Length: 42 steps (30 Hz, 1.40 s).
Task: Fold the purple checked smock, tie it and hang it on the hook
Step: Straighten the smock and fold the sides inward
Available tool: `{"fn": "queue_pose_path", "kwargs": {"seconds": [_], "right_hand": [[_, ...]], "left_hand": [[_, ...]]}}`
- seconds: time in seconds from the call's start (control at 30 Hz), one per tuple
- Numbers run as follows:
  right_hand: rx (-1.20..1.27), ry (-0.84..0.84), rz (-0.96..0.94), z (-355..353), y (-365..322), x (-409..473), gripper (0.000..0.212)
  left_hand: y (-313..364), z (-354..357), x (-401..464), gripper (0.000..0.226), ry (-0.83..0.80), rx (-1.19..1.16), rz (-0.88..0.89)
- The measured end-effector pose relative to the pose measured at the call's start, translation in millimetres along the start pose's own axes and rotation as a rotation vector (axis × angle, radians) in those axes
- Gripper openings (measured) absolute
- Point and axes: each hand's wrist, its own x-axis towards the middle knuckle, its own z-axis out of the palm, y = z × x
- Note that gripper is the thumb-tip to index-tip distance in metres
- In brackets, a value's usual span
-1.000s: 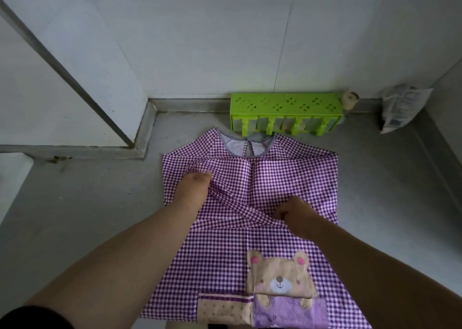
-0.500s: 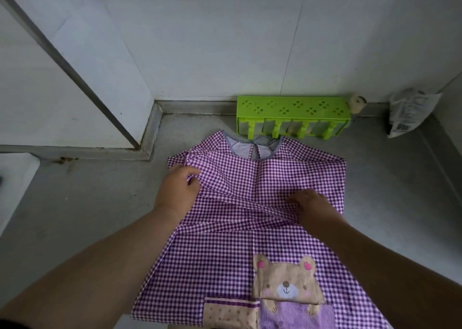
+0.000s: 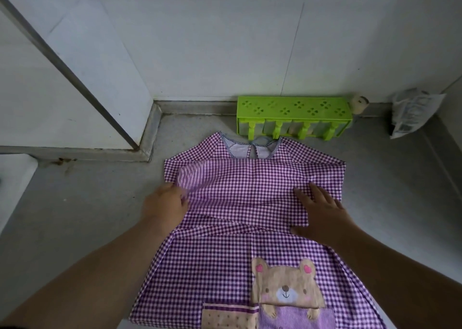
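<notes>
Two hands worked the smock [image 3: 250, 203]: left hand [image 3: 165, 206] fingers pinched a folded sleeve edge, right hand [image 3: 322, 211] fingers lay spread flat, probably smoothing the fold. It lay on the grey floor [image 3: 87, 216] near the green rack [image 3: 292, 116].

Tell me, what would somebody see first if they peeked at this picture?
Probably the purple checked smock spread flat on the grey floor, with a smiling bear patch low on its front. Next, the bright green rack standing against the white wall just behind the smock's collar. The left hand and the right hand rest on the cloth.
</notes>
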Motion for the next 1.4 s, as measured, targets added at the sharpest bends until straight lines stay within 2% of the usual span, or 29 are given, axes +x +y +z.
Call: {"fn": "queue_pose_path", "kwargs": {"seconds": [0.07, 0.13, 0.2, 0.27, 0.3, 0.37, 0.47, 0.57, 0.73, 0.83, 0.93, 1.0, 1.13, 1.23, 1.4], "right_hand": [[-0.013, 0.002, -0.008, 1, 0, 1, 0.122], [-0.059, -0.001, -0.001, 1, -2, 2, 0.121], [-0.107, 0.007, -0.015, 0, -7, 3, 0.118], [-0.099, 0.054, -0.101, -1, -15, 1, 0.109], [-0.077, 0.084, -0.159, -1, -20, -1, 0.102], [-0.042, 0.122, -0.264, 3, -30, -2, 0.087], [-0.009, 0.121, -0.359, 15, -41, -1, 0.071], [0.008, 0.119, -0.350, 27, -38, 1, 0.069], [0.000, 0.170, -0.122, 32, -1, 4, 0.074], [-0.018, 0.179, -0.013, 29, 17, 8, 0.081], [-0.004, 0.211, 0.099, 18, -2, 18, 0.079], [0.031, 0.263, 0.018, 12, -35, 26, 0.077], [0.042, 0.245, -0.340, 8, -119, 46, 0.077], [0.029, 0.188, -0.314, 14, -136, 60, 0.076], [-0.001, 0.307, -0.245, 20, -69, 70, 0.074]], "left_hand": [[-1, 3, -2, 0.028, -0.118, 0.070, -0.128], [0, 4, -3, 0.045, -0.083, 0.070, -0.105], [6, 6, -3, 0.058, 0.033, 0.093, 0.163], [18, 7, -5, 0.058, 0.047, 0.112, 0.451], [27, 7, -5, 0.057, 0.006, 0.125, 0.530], [45, 10, -3, 0.057, -0.087, 0.142, 0.570], [61, 15, 0, 0.066, -0.186, 0.154, 0.470], [53, 23, 7, 0.090, -0.340, 0.171, 0.268], [32, 36, 10, 0.120, -0.392, 0.192, 0.141], [33, 36, 9, 0.122, -0.403, 0.203, 0.134], [34, 35, 12, 0.123, -0.418, 0.216, 0.134], [34, 35, 13, 0.123, -0.435, 0.221, 0.135], [31, 39, 16, 0.123, -0.448, 0.255, 0.130], [28, 41, 16, 0.124, -0.448, 0.258, 0.134], [26, 43, 17, 0.129, -0.439, 0.214, 0.137]]}}
